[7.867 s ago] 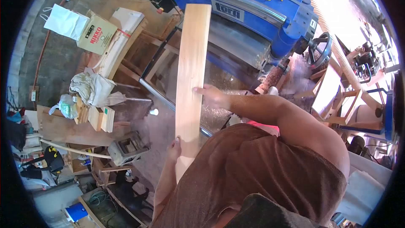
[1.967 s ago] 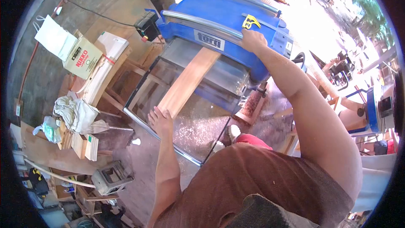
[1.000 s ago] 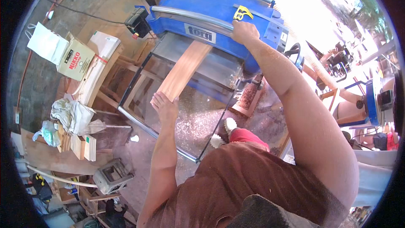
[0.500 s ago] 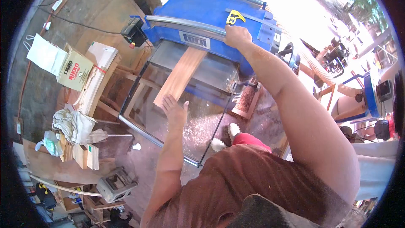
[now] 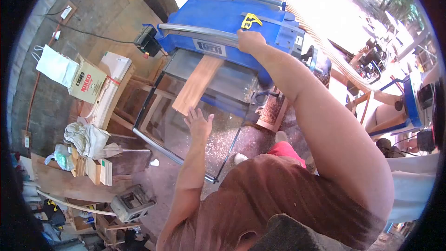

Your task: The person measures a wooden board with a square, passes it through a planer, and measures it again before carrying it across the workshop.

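Observation:
A wooden board (image 5: 197, 83) lies on the metal bed of a blue machine (image 5: 213, 18), its far end under the machine's front. My left hand (image 5: 199, 123) is at the near end of the board, fingers spread, the fingertips close to its corner; whether they touch it is unclear. My right hand (image 5: 251, 42) rests at the top front edge of the machine, by the chrome roller bar (image 5: 200, 31), with fingers curled over; what is under them is hidden. Just beyond it lies a yellow tool (image 5: 251, 21) on the machine top.
A carton (image 5: 87, 81) and stacked boards (image 5: 114, 94) stand at the left, with cloths (image 5: 83, 137) below them. A metal frame with a roller (image 5: 160, 146) extends under the board. A ribbed hose (image 5: 337, 62) runs along the right. Shavings fill a wooden box (image 5: 272, 111).
The board has slid slightly further into the machine. My left hand has shifted from lying over the board's end to just off its near corner. The camera view has shifted slightly.

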{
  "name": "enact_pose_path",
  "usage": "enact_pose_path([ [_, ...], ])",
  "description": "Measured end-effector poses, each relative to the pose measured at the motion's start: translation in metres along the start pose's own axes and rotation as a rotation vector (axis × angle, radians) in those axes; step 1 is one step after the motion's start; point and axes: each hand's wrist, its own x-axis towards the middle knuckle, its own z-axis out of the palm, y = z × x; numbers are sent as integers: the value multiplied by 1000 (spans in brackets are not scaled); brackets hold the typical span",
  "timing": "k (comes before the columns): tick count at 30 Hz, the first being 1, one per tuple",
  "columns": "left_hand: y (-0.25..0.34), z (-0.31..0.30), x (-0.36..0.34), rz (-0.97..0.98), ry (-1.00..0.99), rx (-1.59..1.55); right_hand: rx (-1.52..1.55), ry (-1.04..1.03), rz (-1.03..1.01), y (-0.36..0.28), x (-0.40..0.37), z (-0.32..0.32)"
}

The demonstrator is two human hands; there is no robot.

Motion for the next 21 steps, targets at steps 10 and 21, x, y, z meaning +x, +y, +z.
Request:
enact_pose_path([
  [10,48,31,-67,-38,-456,-583,-95,-335,-294,175,72,-43],
  [21,152,57,-96,-455,-191,-189,237,-94,-97,266,59,13],
])
